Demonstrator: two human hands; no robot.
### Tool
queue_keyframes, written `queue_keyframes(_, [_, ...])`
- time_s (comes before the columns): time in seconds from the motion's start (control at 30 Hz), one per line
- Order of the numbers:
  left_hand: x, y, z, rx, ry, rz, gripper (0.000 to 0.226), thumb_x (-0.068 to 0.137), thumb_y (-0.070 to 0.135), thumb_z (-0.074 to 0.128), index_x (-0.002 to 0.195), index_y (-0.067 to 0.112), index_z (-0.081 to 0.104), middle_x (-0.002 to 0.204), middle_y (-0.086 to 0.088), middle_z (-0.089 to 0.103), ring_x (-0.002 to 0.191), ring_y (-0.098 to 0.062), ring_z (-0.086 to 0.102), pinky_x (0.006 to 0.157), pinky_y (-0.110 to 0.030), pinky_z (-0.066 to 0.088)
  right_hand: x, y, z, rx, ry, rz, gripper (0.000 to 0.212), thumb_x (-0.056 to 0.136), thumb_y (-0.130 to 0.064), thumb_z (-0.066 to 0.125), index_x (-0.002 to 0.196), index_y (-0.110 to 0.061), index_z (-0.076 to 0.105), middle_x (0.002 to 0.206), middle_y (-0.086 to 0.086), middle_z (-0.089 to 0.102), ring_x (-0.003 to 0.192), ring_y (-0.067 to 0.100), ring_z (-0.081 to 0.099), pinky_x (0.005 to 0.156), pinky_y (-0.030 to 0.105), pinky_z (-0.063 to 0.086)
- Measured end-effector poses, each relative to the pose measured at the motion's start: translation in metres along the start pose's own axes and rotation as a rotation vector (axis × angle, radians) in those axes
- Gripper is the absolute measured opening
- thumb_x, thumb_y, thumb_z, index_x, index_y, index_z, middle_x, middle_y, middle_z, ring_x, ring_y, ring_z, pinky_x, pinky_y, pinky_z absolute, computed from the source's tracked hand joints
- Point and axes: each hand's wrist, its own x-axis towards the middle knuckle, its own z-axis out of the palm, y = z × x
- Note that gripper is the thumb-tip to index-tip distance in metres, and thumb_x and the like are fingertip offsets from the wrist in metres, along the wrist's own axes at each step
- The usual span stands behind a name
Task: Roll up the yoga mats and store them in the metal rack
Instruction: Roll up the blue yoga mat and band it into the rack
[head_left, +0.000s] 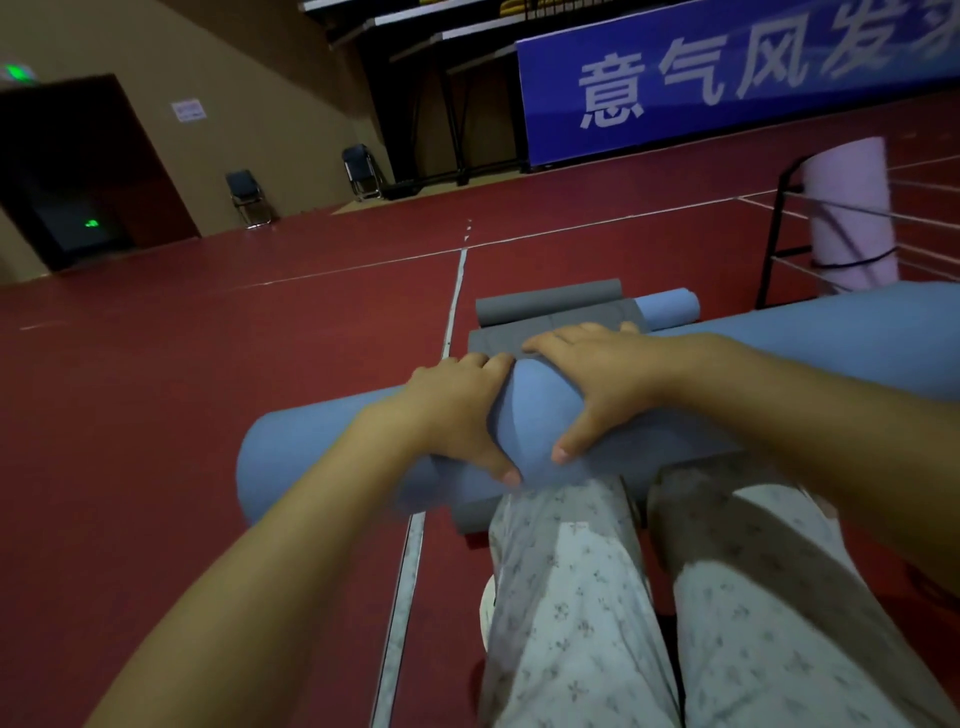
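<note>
Roughly midway through the task, we see both hands on a blue mat (322, 457) that is already rolled into a thick tube and lies crosswise in front of the knees, above a grey mat (566, 332) spread flat on the red floor (208, 338). We cannot tell whether the tube is lifted or resting on the grey mat. The left hand (457, 410) and the right hand (602, 384) sit close together at the middle of the roll, their fingers (576, 340) curled over its far side and the thumbs pressed on its near side, so each hand is wrapped tightly round the tube. Where they squeeze, the foam bulges slightly between them, which we read as soft and springy; the surface looks matte and smooth, and the left end is a neat, even cylinder. Already stored, as we judge it, is a pink mat (852, 208) standing upright inside the rack (779, 223) at the right edge. Beyond the hands, a grey roll (550, 301) and a smaller blue roll (670, 309) lie on the floor, apparently at the far end of the flat grey mat. Left to do, in our judgement: carry this blue roll to the rack, roll the grey mat, and store the remaining rolls.
</note>
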Motion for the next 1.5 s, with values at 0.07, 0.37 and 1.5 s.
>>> queue_keyframes(0.07, [0.01,-0.009,-0.007,-0.114,-0.058,0.026,0.112,0.055,0.056,0.084,0.144,0.023,0.027,0.127,0.002,0.047,0.114,-0.022,0.05,0.093,-0.036,0.044,0.003,-0.012,0.002,-0.06,0.03,-0.011,0.109,0.057,-0.064,0.077,0.142,-0.027,0.019,0.14,-0.001,0.032,0.129,0.023,0.032,0.102,0.054,0.03])
queue_keyframes(0.37, [0.012,-0.014,0.023,-0.338,0.222,-0.324,0.091,0.059,0.055,0.082,0.136,0.024,0.043,0.135,0.003,0.047,0.127,-0.023,0.04,0.106,-0.048,0.03,0.034,-0.024,0.013,-0.212,-0.01,0.061,0.137,0.054,-0.068,0.077,0.149,-0.031,-0.014,0.142,0.011,0.032,0.129,0.033,0.034,0.1,0.06,0.028])
queue_keyframes(1.5, [0.083,-0.017,-0.001,-2.27,0.679,-0.108,0.074,0.085,0.076,0.021,0.113,0.024,0.064,0.08,0.0,0.06,0.105,-0.027,0.06,0.067,-0.054,0.053,0.038,0.073,-0.033,0.676,0.28,0.067,0.097,0.063,-0.075,0.059,0.133,-0.068,-0.007,0.141,0.0,0.031,0.13,0.022,0.034,0.108,0.036,0.031])
